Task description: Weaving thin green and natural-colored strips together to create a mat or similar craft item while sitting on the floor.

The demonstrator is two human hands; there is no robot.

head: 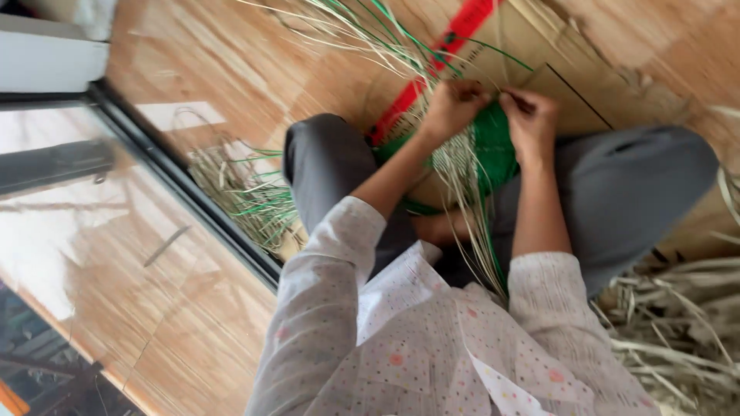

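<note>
Both hands are pinching strands at the woven piece's far edge, left hand at ten o'clock, right hand at one o'clock, loose strands trailing toward six.

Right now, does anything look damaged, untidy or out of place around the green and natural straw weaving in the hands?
Nothing looks damaged. The green and pale woven straw piece sits in the lap, with the left hand and right hand at its upper edge. Only the loose straw strands beside the knee and the dry straw pile lie scattered.
</note>
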